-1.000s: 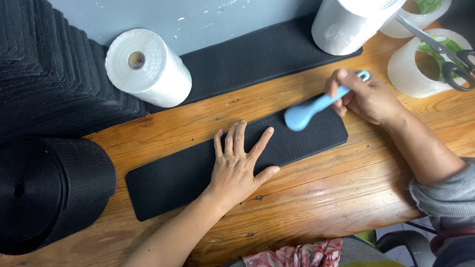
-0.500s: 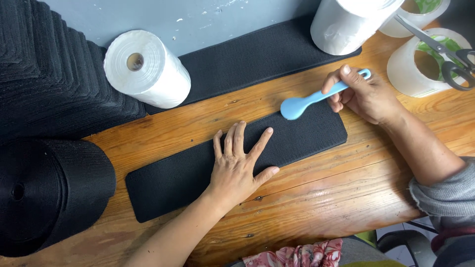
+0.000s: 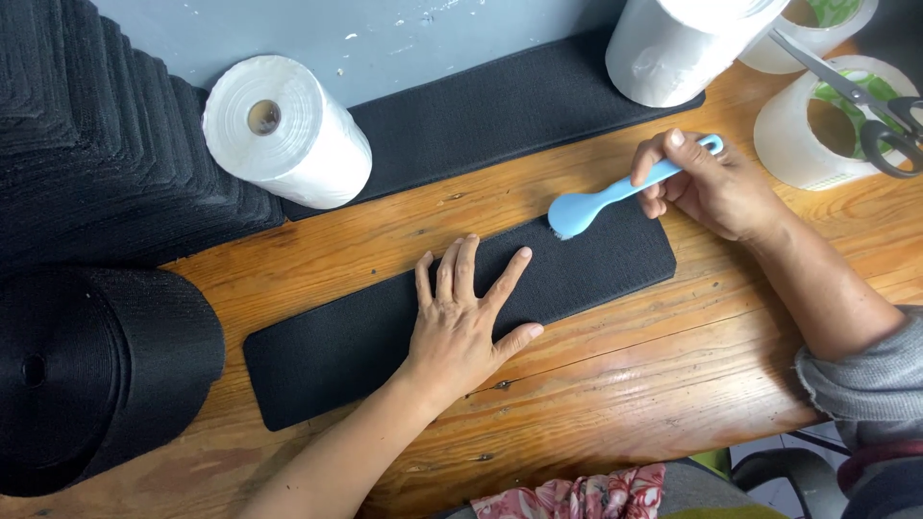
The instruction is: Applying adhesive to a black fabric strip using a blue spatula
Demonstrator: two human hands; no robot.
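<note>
I am looking down at my two hands over a wooden table (image 3: 615, 384). My left hand (image 3: 461, 322) is lying flat with its fingers spread apart, pressing on a long black pad (image 3: 365, 336). It is holding nothing; it is only pinning the pad down. The pad is stretching out to both sides of this hand and is lying flat on the wood.

My right hand (image 3: 716, 187) is closed around the handle of a small blue brush (image 3: 615, 192). The thumb is on top and the fingers are curled under. The brush head is sticking out past my fingers, toward my left hand, and is touching the far edge of the pad.

I think the pad is soft, bendy and light, with a fuzzy top that is not slippery. It could slide on the wood, so a flat palm in its middle is a good way to hold it. The brush looks like hard plastic and very light. Its thin handle is the place to grip.

Beyond my right hand are a white roll (image 3: 673, 43), tape rolls (image 3: 827, 125) and scissors (image 3: 865, 106).
</note>
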